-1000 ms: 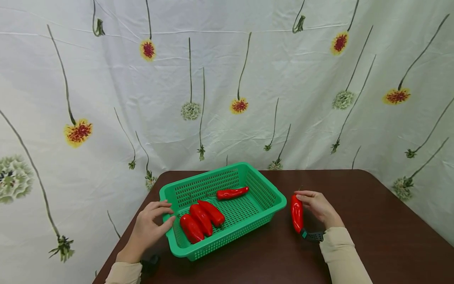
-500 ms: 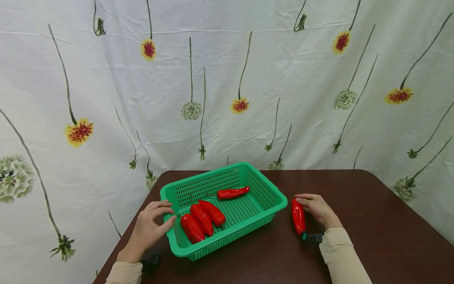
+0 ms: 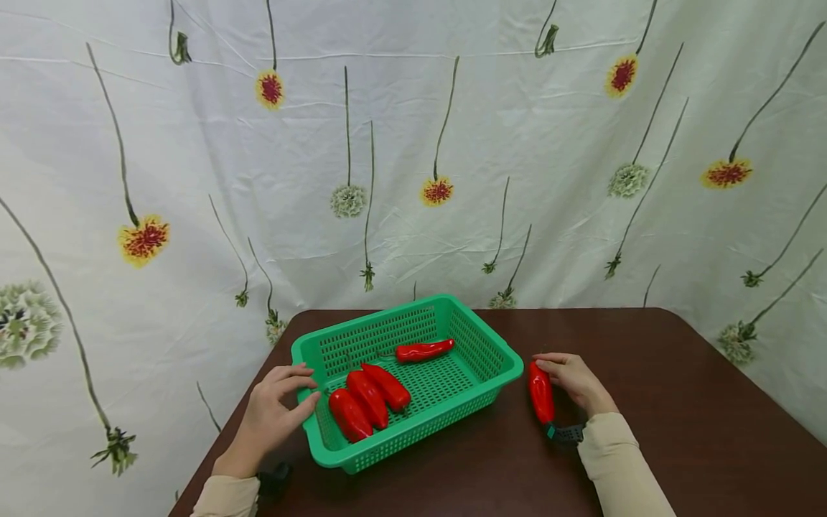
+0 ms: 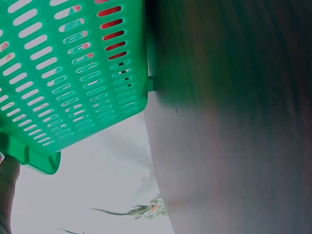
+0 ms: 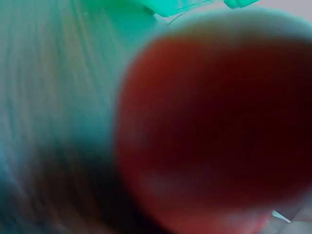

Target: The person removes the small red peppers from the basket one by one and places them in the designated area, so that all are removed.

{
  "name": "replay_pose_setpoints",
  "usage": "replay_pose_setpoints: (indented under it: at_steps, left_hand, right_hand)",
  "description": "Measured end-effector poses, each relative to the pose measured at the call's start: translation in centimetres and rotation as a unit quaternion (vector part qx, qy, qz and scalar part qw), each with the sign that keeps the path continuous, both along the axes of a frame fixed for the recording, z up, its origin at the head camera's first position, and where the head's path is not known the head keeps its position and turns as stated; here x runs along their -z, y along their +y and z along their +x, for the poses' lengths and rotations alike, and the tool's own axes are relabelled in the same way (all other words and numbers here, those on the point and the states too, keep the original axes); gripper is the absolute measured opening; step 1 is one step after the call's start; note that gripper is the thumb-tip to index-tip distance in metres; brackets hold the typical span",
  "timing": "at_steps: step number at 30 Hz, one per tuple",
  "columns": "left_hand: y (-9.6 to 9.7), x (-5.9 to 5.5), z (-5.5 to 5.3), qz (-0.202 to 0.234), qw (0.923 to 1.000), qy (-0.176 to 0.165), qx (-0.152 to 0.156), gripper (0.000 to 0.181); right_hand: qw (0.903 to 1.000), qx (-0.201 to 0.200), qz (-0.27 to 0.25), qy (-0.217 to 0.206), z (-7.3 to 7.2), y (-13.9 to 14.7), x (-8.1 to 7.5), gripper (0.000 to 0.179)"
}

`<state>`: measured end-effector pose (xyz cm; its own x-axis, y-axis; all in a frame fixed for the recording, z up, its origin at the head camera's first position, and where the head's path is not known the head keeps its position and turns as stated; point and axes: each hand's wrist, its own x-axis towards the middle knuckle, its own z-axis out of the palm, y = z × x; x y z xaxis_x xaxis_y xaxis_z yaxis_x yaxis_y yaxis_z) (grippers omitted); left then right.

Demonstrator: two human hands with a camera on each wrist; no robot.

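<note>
My right hand grips a glossy red pepper by its upper end, to the right of the green basket. The pepper hangs lengthwise beside my wrist, its lower end at the dark wrist strap. In the right wrist view the pepper fills much of the picture, blurred. My left hand is at the basket's left end, thumb and fingers apart, fingertips at the rim. Below the rim in the left wrist view, a finger shows. Several red peppers lie inside the basket, and another red pepper lies toward its back.
The basket stands on a dark brown table, its long side slanted. Behind the table hangs a pale cloth printed with flowers. Slotted basket walls show in the left wrist view.
The pepper in my right hand has shifted slightly lower, along with the hand. My left hand stays at the rim, and the basket and the peppers in it are unmoved.
</note>
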<state>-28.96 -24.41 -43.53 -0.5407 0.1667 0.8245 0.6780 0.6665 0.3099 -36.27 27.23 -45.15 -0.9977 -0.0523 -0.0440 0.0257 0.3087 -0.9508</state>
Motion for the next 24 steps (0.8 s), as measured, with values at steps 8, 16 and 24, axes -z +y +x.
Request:
replay_pose_setpoints:
  at_steps: [8, 16, 24]
  left_hand:
    - [-0.02, 0.01, -0.02, -0.001, 1.0000, 0.003, 0.002, 0.023]
    - [-0.04, 0.01, 0.01, -0.003, 1.0000, 0.001, 0.000, 0.022]
    - [-0.04, -0.06, 0.07, -0.006, 1.0000, -0.002, -0.004, 0.023]
  right_hand:
    - [0.9995, 0.008, 0.029, 0.009, -0.01, -0.45, -0.14, 0.040]
    - [0.9981, 0.012, 0.057, 0.017, -0.09, -0.74, -0.22, 0.038]
    - [0.9968, 0.018, 0.073, 0.027, -0.11, -0.64, -0.18, 0.036]
